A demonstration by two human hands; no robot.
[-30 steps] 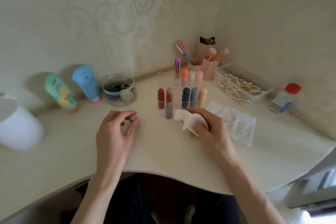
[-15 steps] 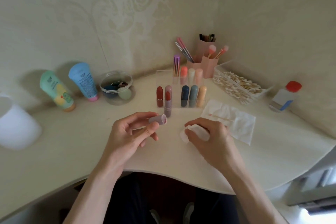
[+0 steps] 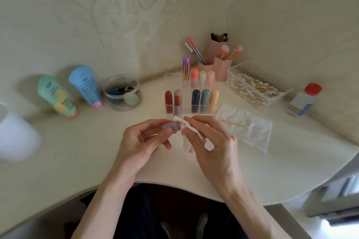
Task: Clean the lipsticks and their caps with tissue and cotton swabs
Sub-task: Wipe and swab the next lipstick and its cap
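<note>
**Two hands meet at one mauve cap**

Both hands are raised just in front of the clear lipstick stand (image 3: 171, 78). The left hand (image 3: 139, 141) pinches a mauve cap (image 3: 171, 126) between thumb and fingertips. The cap lies sideways, one end turned toward the right hand (image 3: 211, 141). That hand pinches a crumpled tissue piece (image 3: 186, 142) between thumb and forefinger. The tissue's upper tip touches the cap's end, and the rest hangs below the fingers.

An uncapped lipstick (image 3: 177, 105) stands upright just in front of the stand's left half, its red bullet showing. Inside the stand, capped lipsticks stand upright in two rows.

To the stand's front right, a flat tissue sheet (image 3: 252, 136) lies on the table (image 3: 77, 151) with a single cotton swab (image 3: 236, 123) on it. Right of the stand sits a clear box of swabs (image 3: 252, 88), and farther right a small red-capped bottle (image 3: 303, 101). Pink brush holders (image 3: 221, 66) stand behind the stand. To its left come a round clear tub (image 3: 122, 93), a blue tube (image 3: 85, 86), a green tube (image 3: 56, 97) and, farthest, a white cup (image 3: 15, 134).
</note>
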